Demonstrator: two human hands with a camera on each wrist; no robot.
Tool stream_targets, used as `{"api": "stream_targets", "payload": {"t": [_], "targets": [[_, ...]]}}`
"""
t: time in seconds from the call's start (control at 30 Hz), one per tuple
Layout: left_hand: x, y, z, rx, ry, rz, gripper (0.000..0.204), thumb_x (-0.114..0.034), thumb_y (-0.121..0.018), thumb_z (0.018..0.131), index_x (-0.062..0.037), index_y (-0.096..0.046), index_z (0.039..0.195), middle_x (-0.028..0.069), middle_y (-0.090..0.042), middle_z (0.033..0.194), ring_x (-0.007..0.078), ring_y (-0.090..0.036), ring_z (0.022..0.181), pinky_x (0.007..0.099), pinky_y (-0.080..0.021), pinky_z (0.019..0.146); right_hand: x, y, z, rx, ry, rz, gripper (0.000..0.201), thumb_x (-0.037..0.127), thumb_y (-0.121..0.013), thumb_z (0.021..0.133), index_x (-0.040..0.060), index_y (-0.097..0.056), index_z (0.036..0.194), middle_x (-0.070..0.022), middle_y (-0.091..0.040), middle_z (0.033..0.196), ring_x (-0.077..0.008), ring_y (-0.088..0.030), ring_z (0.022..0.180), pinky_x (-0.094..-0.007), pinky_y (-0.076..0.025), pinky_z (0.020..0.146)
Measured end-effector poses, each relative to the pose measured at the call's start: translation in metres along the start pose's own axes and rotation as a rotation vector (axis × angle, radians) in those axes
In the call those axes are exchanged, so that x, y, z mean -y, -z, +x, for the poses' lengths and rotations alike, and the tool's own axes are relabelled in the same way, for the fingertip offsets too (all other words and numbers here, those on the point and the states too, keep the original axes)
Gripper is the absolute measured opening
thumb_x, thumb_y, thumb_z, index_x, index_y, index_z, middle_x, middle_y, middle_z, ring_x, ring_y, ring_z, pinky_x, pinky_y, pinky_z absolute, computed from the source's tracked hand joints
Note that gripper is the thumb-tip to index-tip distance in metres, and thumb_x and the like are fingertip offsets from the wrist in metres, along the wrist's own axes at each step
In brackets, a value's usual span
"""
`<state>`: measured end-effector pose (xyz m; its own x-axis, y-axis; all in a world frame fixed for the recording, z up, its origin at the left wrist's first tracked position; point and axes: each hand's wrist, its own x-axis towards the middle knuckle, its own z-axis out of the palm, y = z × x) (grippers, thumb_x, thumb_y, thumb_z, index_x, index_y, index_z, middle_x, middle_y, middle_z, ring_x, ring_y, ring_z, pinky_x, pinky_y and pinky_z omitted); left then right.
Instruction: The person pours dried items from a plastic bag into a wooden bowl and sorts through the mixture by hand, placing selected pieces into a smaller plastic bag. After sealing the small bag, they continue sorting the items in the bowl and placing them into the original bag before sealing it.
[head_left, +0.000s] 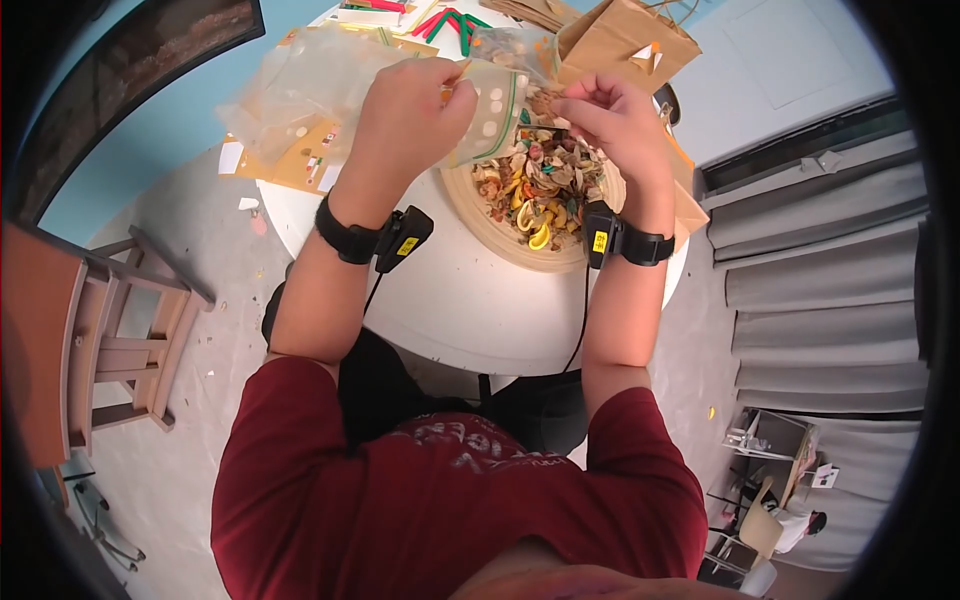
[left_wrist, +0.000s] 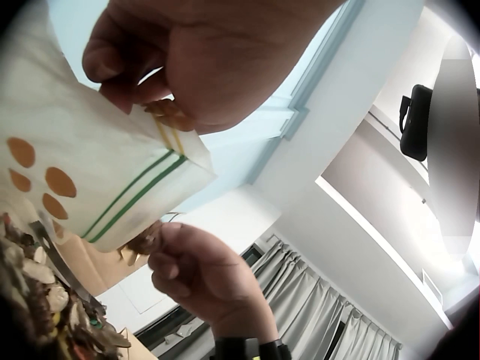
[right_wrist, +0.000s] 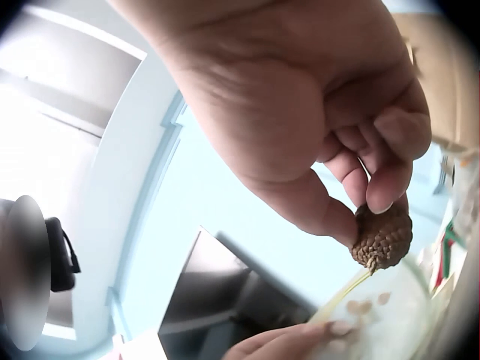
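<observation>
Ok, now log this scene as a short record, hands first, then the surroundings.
Left hand: pinches the zip bag near its striped end
Right hand: pinches a brown scaly piece
Round board: bears a heap of dried pieces, some yellow
Beyond board: paper bag, red and green sticks

One apiece, and one heap (head_left: 560,180)

Right hand (head_left: 615,125): one brown, scaly cone (right_wrist: 384,238). Left hand (head_left: 420,110): one translucent bag (left_wrist: 105,161), its green stripes (left_wrist: 142,195) numbering two. Wrist cameras (head_left: 403,240): two, one behind each hand. Below the hands: one round tabletop (head_left: 440,310), one round mat (head_left: 480,230) and, among scraps (left_wrist: 56,300) too many to count, at least two large yellow pieces (head_left: 541,237).
</observation>
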<state>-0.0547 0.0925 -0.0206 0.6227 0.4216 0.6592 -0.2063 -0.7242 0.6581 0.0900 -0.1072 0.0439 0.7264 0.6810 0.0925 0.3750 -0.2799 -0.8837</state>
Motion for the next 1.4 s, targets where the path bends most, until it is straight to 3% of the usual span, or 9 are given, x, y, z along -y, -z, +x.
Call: {"api": "stream_targets", "payload": {"t": [0.07, 0.2, 0.3, 0.4, 0.7, 0.8, 0.87, 1.07, 1.4], "targets": [[0.005, -0.005, 0.000, -0.051, -0.039, 0.015, 0.020, -0.017, -0.069, 0.090, 0.0006, -0.075, 0.096, 0.0144, -0.072, 0.076, 0.0206, -0.067, 0.058, 0.0319, -0.050, 0.057, 0.012, -0.013, -0.006, 0.057, 0.063, 0.150, 0.015, 0.008, -0.078, 0.086, 0.0019, -0.069, 0.097, 0.0003, -0.068, 0.082, -0.0056, -0.060, 0.069, -0.0208, -0.045, 0.059], [0.008, -0.004, -0.001, -0.079, -0.024, 0.030, 0.018, -0.015, -0.070, 0.091, 0.0005, -0.075, 0.096, 0.0128, -0.073, 0.077, 0.0199, -0.068, 0.059, 0.0306, -0.052, 0.059, -0.008, -0.006, 0.002, 0.045, 0.072, -0.267, 0.015, 0.003, -0.075, 0.084, 0.0012, -0.073, 0.099, -0.0016, -0.072, 0.087, -0.0089, -0.064, 0.072, -0.0251, -0.050, 0.064], [0.007, -0.005, 0.000, -0.092, 0.009, -0.079, 0.016, -0.013, -0.066, 0.087, 0.0018, -0.073, 0.085, 0.0197, -0.068, 0.073, 0.0374, -0.066, 0.068, 0.0424, -0.053, 0.063, -0.030, 0.000, 0.013, 0.162, 0.038, -0.576, 0.018, 0.002, -0.075, 0.080, 0.0016, -0.075, 0.098, -0.0035, -0.075, 0.089, -0.0135, -0.067, 0.074, -0.0295, -0.053, 0.068], [0.005, -0.006, 0.000, -0.170, -0.085, 0.011, 0.015, -0.012, -0.067, 0.087, 0.0015, -0.073, 0.084, 0.0185, -0.068, 0.073, 0.0370, -0.066, 0.067, 0.0419, -0.053, 0.062, -0.050, -0.001, 0.023, 0.296, 0.017, -0.591, 0.018, 0.003, -0.076, 0.078, 0.0014, -0.076, 0.096, -0.0055, -0.075, 0.086, -0.0171, -0.069, 0.075, -0.0321, -0.055, 0.070], [0.003, -0.003, -0.001, -0.186, -0.059, 0.011, 0.014, -0.013, -0.068, 0.088, -0.0006, -0.074, 0.086, 0.0158, -0.069, 0.072, 0.0342, -0.066, 0.064, 0.0397, -0.053, 0.062, -0.056, -0.006, 0.033, 0.305, 0.019, -0.681, 0.007, 0.003, -0.073, 0.081, -0.0001, -0.071, 0.086, -0.0065, -0.072, 0.078, -0.0174, -0.069, 0.074, -0.0323, -0.054, 0.069], [0.007, -0.001, -0.002, -0.140, -0.047, 0.067, 0.020, -0.018, -0.072, 0.092, 0.0009, -0.076, 0.096, 0.0107, -0.072, 0.073, 0.0146, -0.069, 0.061, 0.0276, -0.051, 0.059, -0.060, -0.002, 0.032, 0.223, 0.066, -0.620, 0.005, 0.003, -0.072, 0.084, 0.0000, -0.070, 0.087, -0.0060, -0.072, 0.081, -0.0157, -0.067, 0.073, -0.0301, -0.053, 0.068], [0.009, -0.002, -0.002, -0.140, -0.059, 0.069, 0.020, -0.018, -0.071, 0.092, 0.0011, -0.076, 0.097, 0.0104, -0.072, 0.073, 0.0142, -0.069, 0.061, 0.0275, -0.051, 0.059, -0.045, -0.001, 0.024, 0.123, 0.148, -0.616, 0.004, 0.003, -0.071, 0.088, 0.0000, -0.070, 0.090, -0.0047, -0.073, 0.084, -0.0132, -0.066, 0.074, -0.0274, -0.052, 0.068], [0.011, -0.004, -0.002, -0.119, -0.053, 0.069, 0.020, -0.018, -0.070, 0.093, 0.0014, -0.076, 0.097, 0.0100, -0.072, 0.072, 0.0137, -0.069, 0.062, 0.0269, -0.051, 0.059, -0.013, -0.022, 0.013, 0.208, 0.188, 0.076, 0.008, 0.006, -0.068, 0.097, 0.0004, -0.070, 0.102, 0.0006, -0.072, 0.093, -0.0061, -0.064, 0.079, -0.0215, -0.050, 0.067], [0.006, 0.005, -0.001, -0.200, 0.054, 0.012, 0.020, -0.017, -0.068, 0.094, 0.0007, -0.077, 0.099, 0.0107, -0.073, 0.072, 0.0132, -0.071, 0.063, 0.0262, -0.051, 0.059, -0.038, -0.033, 0.017, 0.250, 0.131, -0.669, 0.032, 0.004, -0.081, 0.077, 0.0029, -0.074, 0.108, -0.0088, -0.073, 0.091, -0.0195, -0.070, 0.082, -0.0328, -0.055, 0.074]]}}
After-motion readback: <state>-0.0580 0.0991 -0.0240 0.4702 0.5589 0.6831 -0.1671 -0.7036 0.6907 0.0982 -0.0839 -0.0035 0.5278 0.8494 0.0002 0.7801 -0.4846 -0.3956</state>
